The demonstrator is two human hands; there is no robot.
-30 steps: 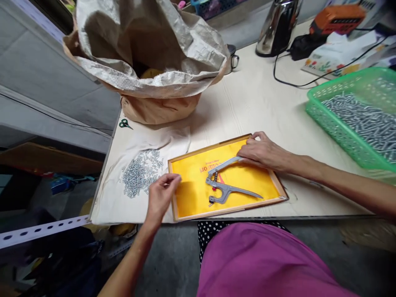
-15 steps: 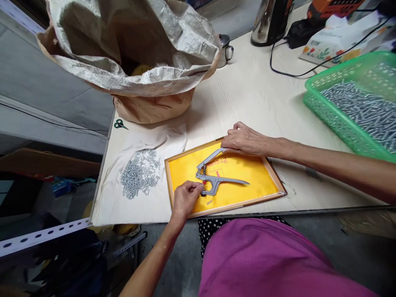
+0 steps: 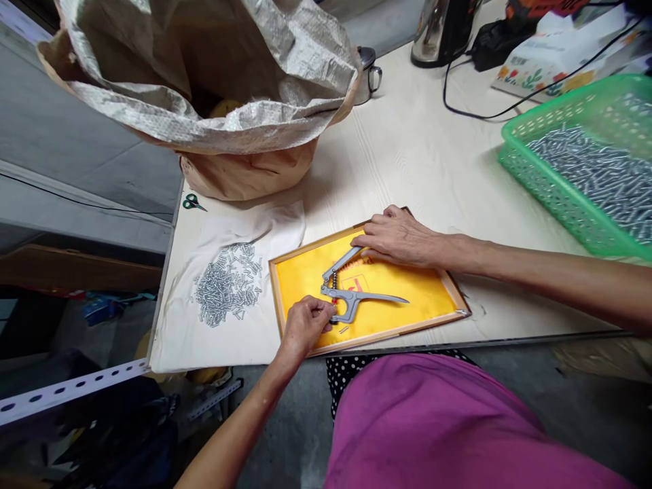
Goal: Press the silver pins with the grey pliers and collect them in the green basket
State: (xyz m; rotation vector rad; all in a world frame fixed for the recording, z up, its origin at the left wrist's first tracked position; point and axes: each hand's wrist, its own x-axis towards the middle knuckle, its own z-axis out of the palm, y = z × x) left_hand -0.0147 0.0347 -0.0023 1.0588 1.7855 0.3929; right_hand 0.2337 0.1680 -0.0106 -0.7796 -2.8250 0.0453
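Note:
A grey hand-press plier [image 3: 356, 297] lies over a wood-framed tray with a yellow lining [image 3: 428, 299]. My left hand [image 3: 304, 324] pinches at the plier's lower jaw; whatever is between its fingertips is too small to make out. My right hand [image 3: 400, 238] rests by the end of the upper handle, its fingers spread over it and the tray's back edge. Small metal pieces [image 3: 343, 330] lie on the yellow lining below the jaw. Left of the tray, a pile of small metal pins [image 3: 224, 288] sits on a white cloth [image 3: 178, 326].
A green basket [image 3: 550, 193] of metal pieces stands at the right. Behind the cloth is a large open sack [image 3: 244, 170], with green-handled scissors [image 3: 192, 202] beside it. A metal mug [image 3: 367, 75], a kettle [image 3: 438, 34], a cable and a tissue box [image 3: 540, 61] are at the back.
My right hand has loosened from its closed hold on the upper handle, its fingers now more spread. My left hand stays at the jaw. The view has shifted slightly.

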